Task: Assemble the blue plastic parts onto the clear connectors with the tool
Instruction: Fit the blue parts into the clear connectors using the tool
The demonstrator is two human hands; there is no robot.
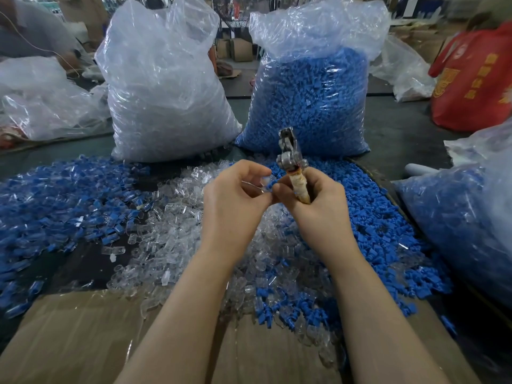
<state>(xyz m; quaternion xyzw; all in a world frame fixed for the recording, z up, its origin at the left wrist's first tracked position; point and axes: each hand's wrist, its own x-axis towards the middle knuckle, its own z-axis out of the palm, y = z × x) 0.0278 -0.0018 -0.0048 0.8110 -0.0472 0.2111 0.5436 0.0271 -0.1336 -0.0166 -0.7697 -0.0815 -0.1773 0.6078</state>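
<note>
A heap of assembled pieces (pixel 55 206) lies at the left. The left hand (pixel 235 195) pinches a clear connector (pixel 264 182) with a blue part (pixel 271 185) at its end, above the clear pile (pixel 177 217). The right hand (pixel 313 198) grips the tool (pixel 291 159), upright, just beside it. Loose blue parts (pixel 388 231) spread to the right.

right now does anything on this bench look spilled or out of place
Nothing alarming. Loose blue parts and clear connectors lie heaped across the table, mixing along the near edge onto the cardboard. It looks like working piles, not an accident.
</note>
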